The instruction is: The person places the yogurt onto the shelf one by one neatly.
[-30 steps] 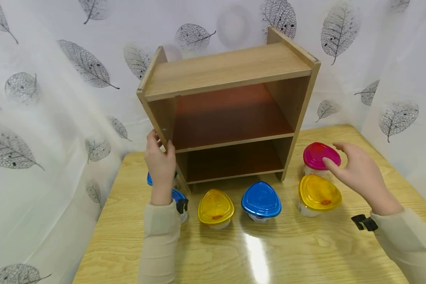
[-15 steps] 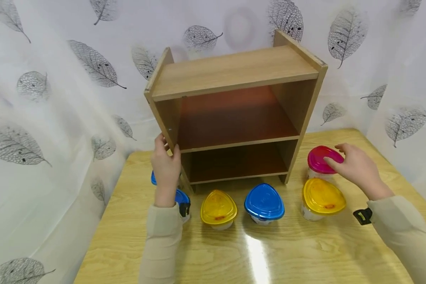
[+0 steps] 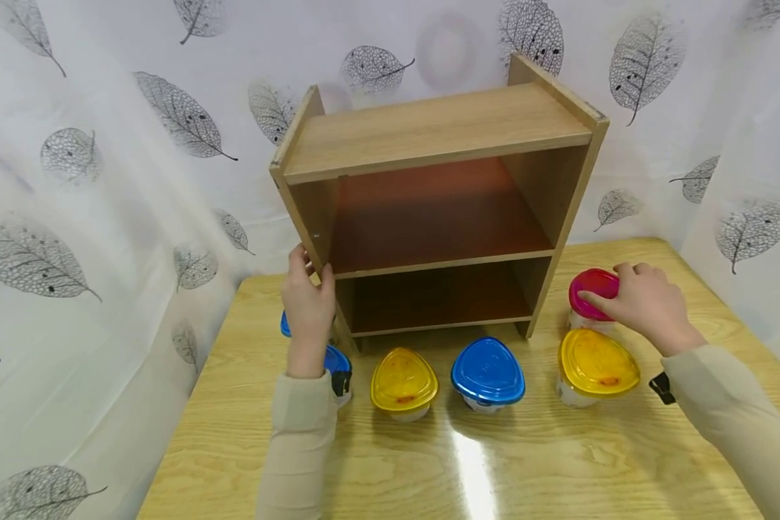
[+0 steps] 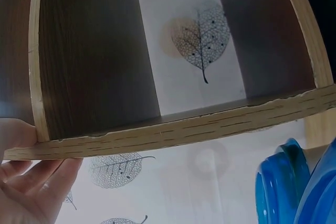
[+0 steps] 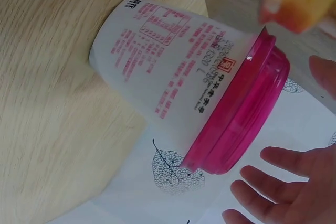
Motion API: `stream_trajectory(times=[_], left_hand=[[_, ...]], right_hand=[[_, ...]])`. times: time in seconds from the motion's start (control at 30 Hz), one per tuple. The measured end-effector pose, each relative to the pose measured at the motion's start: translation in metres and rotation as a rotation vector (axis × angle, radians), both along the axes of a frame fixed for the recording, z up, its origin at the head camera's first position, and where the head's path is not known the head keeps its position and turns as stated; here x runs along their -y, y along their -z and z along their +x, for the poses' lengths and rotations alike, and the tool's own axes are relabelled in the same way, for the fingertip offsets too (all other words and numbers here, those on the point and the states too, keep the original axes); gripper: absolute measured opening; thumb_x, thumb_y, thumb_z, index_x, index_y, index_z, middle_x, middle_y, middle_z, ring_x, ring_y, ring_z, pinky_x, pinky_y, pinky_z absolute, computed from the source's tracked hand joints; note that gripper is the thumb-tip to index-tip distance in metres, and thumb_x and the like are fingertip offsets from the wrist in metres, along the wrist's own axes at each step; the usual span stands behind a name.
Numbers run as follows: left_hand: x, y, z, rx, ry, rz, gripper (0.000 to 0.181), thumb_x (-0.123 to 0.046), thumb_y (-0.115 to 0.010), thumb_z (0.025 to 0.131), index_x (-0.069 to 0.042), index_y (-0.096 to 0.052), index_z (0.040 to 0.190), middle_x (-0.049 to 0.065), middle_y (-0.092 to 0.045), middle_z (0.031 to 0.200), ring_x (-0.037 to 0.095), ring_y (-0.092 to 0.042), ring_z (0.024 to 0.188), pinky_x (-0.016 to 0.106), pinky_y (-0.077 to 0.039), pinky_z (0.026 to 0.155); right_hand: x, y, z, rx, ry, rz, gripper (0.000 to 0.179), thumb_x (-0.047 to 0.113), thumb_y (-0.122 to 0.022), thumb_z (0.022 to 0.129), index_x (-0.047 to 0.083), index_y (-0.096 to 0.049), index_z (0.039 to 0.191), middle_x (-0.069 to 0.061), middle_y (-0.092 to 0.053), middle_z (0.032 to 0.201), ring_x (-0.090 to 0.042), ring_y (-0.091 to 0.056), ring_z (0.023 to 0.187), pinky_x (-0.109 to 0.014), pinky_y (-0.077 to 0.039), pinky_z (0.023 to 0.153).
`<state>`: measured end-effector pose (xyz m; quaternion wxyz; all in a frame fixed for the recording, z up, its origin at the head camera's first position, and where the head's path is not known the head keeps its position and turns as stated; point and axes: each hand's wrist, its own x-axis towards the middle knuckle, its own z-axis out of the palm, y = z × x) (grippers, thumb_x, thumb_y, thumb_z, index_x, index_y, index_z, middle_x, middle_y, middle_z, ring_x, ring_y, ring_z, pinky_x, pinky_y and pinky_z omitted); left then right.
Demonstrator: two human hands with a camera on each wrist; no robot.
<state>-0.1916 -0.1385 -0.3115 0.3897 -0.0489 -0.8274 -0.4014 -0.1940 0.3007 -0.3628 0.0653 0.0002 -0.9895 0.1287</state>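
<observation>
A two-tier wooden shelf (image 3: 442,133) stands in the middle of the head view. My left hand (image 3: 308,310) grips the front edge of its left side panel, thumb inside and fingers outside, as the left wrist view also shows. To the right of the shelf is a white tub with a pink lid (image 3: 583,287), standing upright. Over this lid hovers my right hand (image 3: 650,303), thumb and fingers spread; the right wrist view shows the fingers apart from the pink lid (image 5: 241,108). Just in front of the pink-lidded tub sits a yellow-lidded tub (image 3: 598,361).
Before the shelf stand another yellow-lidded tub (image 3: 403,379) and a blue-lidded tub (image 3: 487,370). Left of it, two blue lids are partly hidden by my left arm, the nearer blue lid (image 3: 336,361) among them. A leaf-patterned curtain (image 3: 136,188) hangs behind the wooden table (image 3: 234,433).
My right hand has moved left over the pink-lidded tub. The left hand keeps its grip on the shelf. The whole head view has shifted slightly.
</observation>
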Motion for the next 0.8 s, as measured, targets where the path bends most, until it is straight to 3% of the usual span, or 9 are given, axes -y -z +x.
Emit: stream_trajectory(times=[0.3,0.63,0.8], left_hand=[[0.0,0.0,-0.001,0.006,0.0,0.001,0.031,0.0,-0.056,0.083,0.006,-0.048,0.112,0.024,-0.057,0.102,0.036,-0.059,0.086,0.038,-0.053,0.06],[0.001,0.0,0.0,-0.006,0.009,-0.007,0.031,0.001,-0.055,0.083,0.007,-0.048,0.112,0.024,-0.057,0.102,0.035,-0.059,0.088,0.039,-0.053,0.061],[0.001,0.0,0.0,-0.001,0.007,-0.008,0.031,0.001,-0.055,0.083,0.007,-0.048,0.113,0.024,-0.057,0.103,0.035,-0.059,0.087,0.039,-0.053,0.061]], right_hand=[[-0.004,0.006,-0.005,0.041,-0.002,0.035,0.081,0.066,-0.051,0.072,-0.011,-0.049,0.094,-0.031,-0.047,0.087,-0.042,-0.041,0.076,-0.047,-0.039,0.046],[-0.007,0.004,-0.008,0.086,-0.033,-0.01,0.084,0.065,-0.055,0.07,-0.013,-0.048,0.1,-0.031,-0.046,0.089,-0.042,-0.041,0.077,-0.045,-0.041,0.045],[-0.012,0.003,-0.011,0.099,-0.071,-0.043,0.083,0.058,-0.06,0.07,-0.014,-0.045,0.108,-0.034,-0.045,0.095,-0.046,-0.042,0.08,-0.049,-0.043,0.049]])
